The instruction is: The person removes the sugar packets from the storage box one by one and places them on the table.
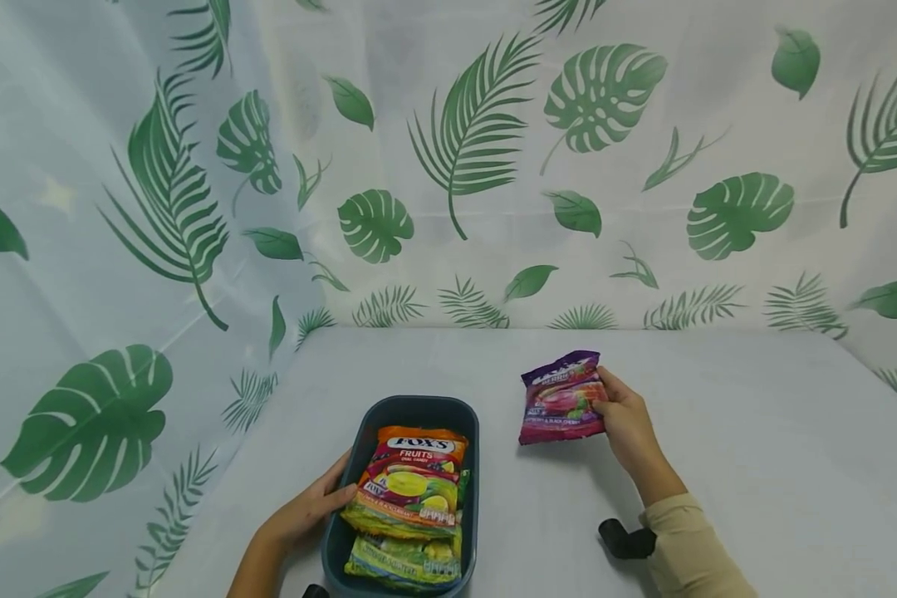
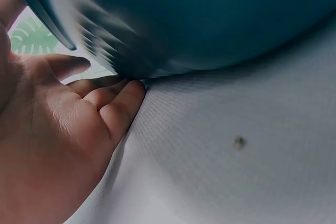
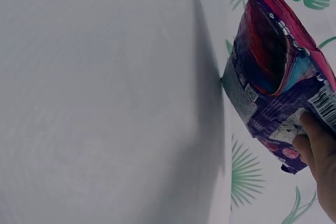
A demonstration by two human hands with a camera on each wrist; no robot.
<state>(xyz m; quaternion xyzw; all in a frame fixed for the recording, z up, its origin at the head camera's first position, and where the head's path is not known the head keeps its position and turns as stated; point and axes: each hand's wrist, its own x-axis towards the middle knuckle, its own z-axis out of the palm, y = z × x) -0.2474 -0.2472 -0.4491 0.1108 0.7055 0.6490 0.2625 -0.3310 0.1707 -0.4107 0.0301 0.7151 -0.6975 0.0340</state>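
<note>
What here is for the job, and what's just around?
Job:
purple plastic candy bag, in right hand
dark teal oblong plastic tub, left hand gripping it
orange plastic candy bag, inside
green plastic candy bag, inside

Just around:
leafy white fabric backdrop
white table surface

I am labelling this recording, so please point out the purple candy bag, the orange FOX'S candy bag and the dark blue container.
Purple candy bag [image 1: 563, 400]: head view, middle of its printed front.
Orange FOX'S candy bag [image 1: 411, 482]: head view, its printed front.
Dark blue container [image 1: 421, 411]: head view, its far inner wall.

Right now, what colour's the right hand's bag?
The bag is mostly purple and magenta, clearest in the head view.
</note>
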